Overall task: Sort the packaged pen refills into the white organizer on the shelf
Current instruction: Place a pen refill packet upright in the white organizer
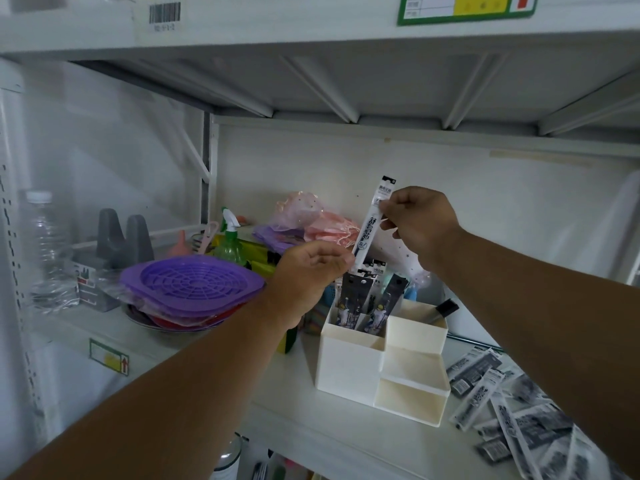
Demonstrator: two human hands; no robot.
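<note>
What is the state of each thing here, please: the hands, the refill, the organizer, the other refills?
Right hand: pinches the held refill near its top.
Left hand: pinches its lower end.
Held refill: upright, slightly tilted, above the organizer.
Organizer: upright on the shelf, packs standing in the back compartments, front trays bare.
Loose refills: lying flat in a pile, right of the organizer.

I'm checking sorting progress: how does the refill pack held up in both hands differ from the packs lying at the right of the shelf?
The held refill pack is nearly upright above the white organizer, pinched by the right hand and left hand; the loose packs lie flat, overlapping, untouched on the shelf. The held one is single; the loose ones form a heap. Both look like similar long, slim printed packets.
</note>
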